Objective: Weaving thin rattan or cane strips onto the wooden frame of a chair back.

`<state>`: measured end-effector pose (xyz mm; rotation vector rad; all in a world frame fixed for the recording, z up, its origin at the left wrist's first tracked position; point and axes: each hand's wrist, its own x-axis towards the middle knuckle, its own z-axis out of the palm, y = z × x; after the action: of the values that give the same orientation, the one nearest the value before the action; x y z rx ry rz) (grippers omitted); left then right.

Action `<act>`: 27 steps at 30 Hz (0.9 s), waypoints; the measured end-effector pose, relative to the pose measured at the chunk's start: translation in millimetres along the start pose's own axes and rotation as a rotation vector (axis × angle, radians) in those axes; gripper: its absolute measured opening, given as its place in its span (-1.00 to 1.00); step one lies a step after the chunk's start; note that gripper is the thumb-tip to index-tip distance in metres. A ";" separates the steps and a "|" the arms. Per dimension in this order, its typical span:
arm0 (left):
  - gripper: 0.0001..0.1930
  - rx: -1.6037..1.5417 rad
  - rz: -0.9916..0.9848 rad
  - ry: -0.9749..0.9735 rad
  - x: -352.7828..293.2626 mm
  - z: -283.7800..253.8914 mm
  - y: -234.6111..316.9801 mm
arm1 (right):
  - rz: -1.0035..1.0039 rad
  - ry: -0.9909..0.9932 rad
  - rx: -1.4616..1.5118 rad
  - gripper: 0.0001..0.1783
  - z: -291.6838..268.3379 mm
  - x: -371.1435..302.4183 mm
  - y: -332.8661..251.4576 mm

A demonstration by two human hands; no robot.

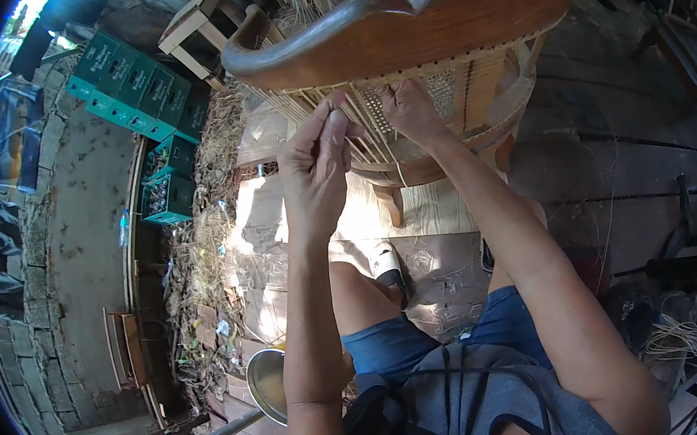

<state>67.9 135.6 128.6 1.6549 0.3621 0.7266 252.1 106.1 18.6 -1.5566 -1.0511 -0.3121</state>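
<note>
A wooden chair frame (398, 47) with a wavy, carved top rail stands in front of me. Small holes run along the rail's lower edge. Pale cane strands (371, 119) stretch from it down to a curved lower rail, and a woven cane panel (441, 91) shows behind them. My left hand (318, 165) is closed in a pinch at the strands just under the rail, apparently on a cane strand. To its right, my right hand (412, 110) is curled closed below the same edge; its fingertips and whatever they hold are hidden.
Green crates (127, 88) are stacked at the left, beside plant litter on the ground. A wooden stool (193, 25) stands at the back left. A metal basin (268, 386) sits by my left forearm. Coiled cane (685, 341) lies at the lower right.
</note>
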 end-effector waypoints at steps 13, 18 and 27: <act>-0.82 0.491 0.180 0.208 10.2 26.5 -5.4 | 0.017 -0.033 -0.027 -0.83 1.8 2.7 13.1; -0.86 0.690 0.271 0.307 6.6 37.1 7.3 | -0.059 0.022 0.014 -0.83 -4.9 5.5 8.1; -0.90 0.912 0.413 0.353 12.3 38.5 -5.6 | 0.052 -0.178 0.017 -0.82 -12.7 0.3 10.3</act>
<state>102.6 114.7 123.7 2.5032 0.6782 1.2903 264.4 95.7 15.7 -1.6158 -1.1451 -0.1297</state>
